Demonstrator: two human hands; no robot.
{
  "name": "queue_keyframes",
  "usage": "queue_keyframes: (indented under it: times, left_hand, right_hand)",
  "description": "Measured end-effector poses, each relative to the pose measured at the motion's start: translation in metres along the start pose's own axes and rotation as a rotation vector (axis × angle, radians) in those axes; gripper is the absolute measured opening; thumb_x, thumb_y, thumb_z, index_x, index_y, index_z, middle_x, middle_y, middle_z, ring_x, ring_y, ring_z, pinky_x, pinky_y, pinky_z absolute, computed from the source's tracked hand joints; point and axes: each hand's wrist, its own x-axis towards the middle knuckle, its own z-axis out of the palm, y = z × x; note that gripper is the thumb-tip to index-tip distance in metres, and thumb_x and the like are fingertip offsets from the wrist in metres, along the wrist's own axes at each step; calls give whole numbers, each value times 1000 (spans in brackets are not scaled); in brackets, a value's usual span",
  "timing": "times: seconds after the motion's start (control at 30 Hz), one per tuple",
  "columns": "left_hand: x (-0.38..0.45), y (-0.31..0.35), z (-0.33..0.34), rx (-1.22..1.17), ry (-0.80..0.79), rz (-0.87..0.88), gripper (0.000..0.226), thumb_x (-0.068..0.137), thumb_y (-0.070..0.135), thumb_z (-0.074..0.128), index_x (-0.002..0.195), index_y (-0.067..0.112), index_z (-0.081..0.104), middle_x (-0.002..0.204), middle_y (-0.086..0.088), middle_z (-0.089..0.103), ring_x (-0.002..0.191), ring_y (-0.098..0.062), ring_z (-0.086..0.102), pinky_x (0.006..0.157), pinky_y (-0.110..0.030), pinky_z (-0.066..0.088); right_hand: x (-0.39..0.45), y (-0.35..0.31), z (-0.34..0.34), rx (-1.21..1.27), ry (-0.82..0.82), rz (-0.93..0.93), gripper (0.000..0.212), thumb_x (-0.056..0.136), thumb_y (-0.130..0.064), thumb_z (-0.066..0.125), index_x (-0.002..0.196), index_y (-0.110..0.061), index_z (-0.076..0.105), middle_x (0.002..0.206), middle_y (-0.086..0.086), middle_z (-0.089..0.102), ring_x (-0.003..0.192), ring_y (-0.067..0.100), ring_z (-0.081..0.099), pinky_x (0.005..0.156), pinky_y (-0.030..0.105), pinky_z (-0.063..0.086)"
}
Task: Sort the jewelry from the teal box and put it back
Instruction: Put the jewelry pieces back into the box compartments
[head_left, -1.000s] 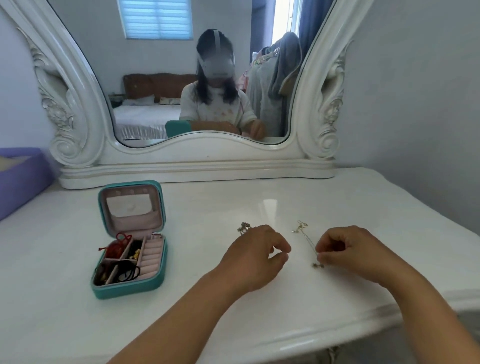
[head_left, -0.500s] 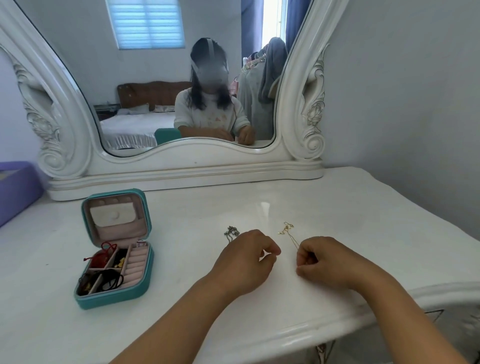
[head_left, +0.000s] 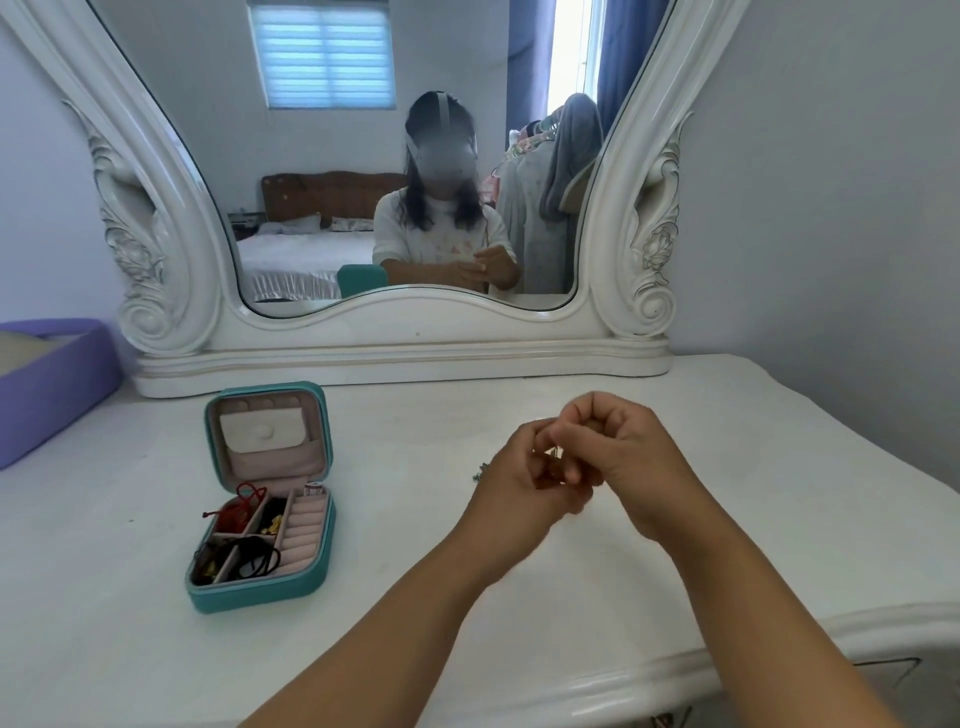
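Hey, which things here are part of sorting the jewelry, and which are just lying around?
Part of the job:
open teal jewelry box
thin gold chain, pinched by left hand and right hand
small dark trinket on the table

Lying about:
ornate white mirror
purple padded box

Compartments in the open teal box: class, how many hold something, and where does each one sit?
3 that I can see. Far left holds a red cord, the one beside it gold pieces, the near section black hair ties. The ring rolls look bare; smaller items may be hidden.
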Motion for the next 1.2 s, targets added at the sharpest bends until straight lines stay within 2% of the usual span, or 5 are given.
queue_keyframes:
  times: [0.4, 0.6, 0.77, 1.0, 1.2]
  left_hand:
    - [7, 4, -63, -80, 220, 31, 9, 82, 11, 65, 75, 11, 70, 65, 0, 64, 54, -9, 58, 55, -17, 49]
    - [-4, 31, -90, -133, 193, 140, 17, 85, 12, 60, 70, 11, 66, 63, 1, 65, 55, -10, 57, 56, -19, 49]
    - [-20, 36, -119, -77, 245, 138, 16, 86, 11, 59, 72, 8, 64, 59, -1, 63, 52, -10, 56, 53, -19, 49]
    - [-45, 28, -171, -71, 422, 59, 16, 83, 18, 64, 77, 3, 67, 63, -12, 61, 61, -27, 44, 59, -27, 36]
    - [-55, 29, -199, 36, 479, 85, 13, 80, 18, 66, 68, 17, 70, 48, 3, 56, 45, -6, 48, 45, -13, 41]
  right_hand:
    - [14, -24, 13, 301, 197, -152, 16, 84, 2, 52, 74, -11, 54, 57, 4, 60, 46, 14, 47, 46, 22, 40]
    - [21, -7, 53, -5, -127, 48, 20, 81, -3, 57, 98, -10, 66, 66, 5, 61, 52, 13, 50, 54, 20, 41]
    - [25, -4, 91, -9, -345, 60, 21, 85, -5, 57, 70, -17, 66, 63, 1, 54, 58, 12, 49, 60, 19, 44]
    - [33, -1, 138, 24, -426, 41, 17, 86, -9, 58, 71, -12, 64, 72, 10, 59, 61, 12, 52, 69, 22, 46]
    - [43, -1, 170, 50, -438, 52, 13, 84, -9, 60, 73, -9, 67, 70, 0, 65, 68, 7, 55, 68, 15, 46]
